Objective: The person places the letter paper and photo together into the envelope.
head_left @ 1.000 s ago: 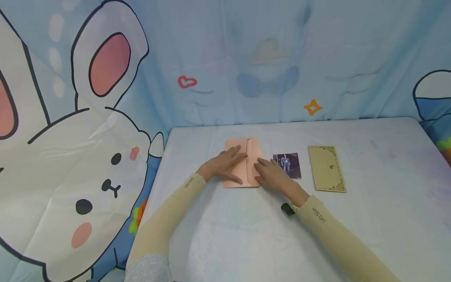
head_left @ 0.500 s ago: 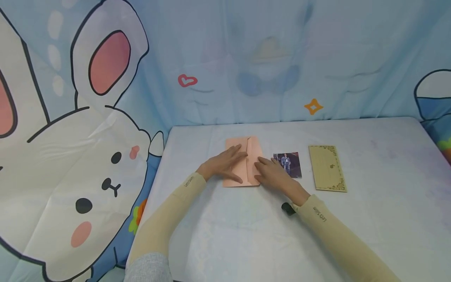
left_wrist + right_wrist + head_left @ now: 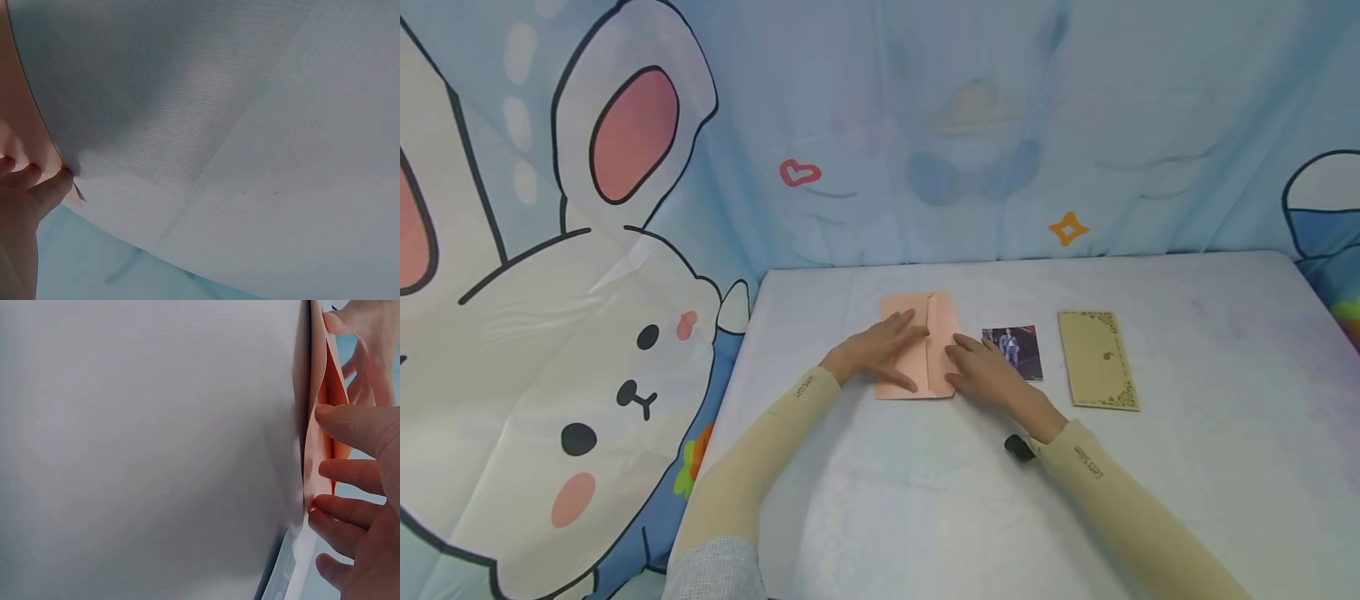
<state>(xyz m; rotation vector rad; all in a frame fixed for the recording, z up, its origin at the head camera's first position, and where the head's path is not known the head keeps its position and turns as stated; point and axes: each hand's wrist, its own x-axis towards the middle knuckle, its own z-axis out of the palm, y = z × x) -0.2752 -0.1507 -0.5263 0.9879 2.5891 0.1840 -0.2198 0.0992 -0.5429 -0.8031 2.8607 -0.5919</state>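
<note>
A peach paper envelope (image 3: pixel 913 367) lies on the table, its long flap edge running down its right half. My left hand (image 3: pixel 880 348) rests on its left part, fingers and thumb spread. At the envelope's right edge, the fingertips of my right hand (image 3: pixel 988 373) touch the flap side. In the right wrist view the envelope (image 3: pixel 317 434) gapes, showing a deeper orange inside, and the right fingers (image 3: pixel 353 477) lie extended against its edge. The left wrist view shows the left hand (image 3: pixel 25 200) on the paper. A small photo (image 3: pixel 1021 354) of a person lies partly behind my right hand.
To the right of the photo lies a tan card (image 3: pixel 1097 358) with ornate printed corners. A black wrist device (image 3: pixel 1018 448) sits under my right wrist. The white cloth-covered table (image 3: pixel 880 500) meets a blue printed curtain (image 3: pixel 865 217) at the back.
My right hand has shifted very slightly to the right along the envelope's edge. The left hand, envelope, photo and card keep their places.
</note>
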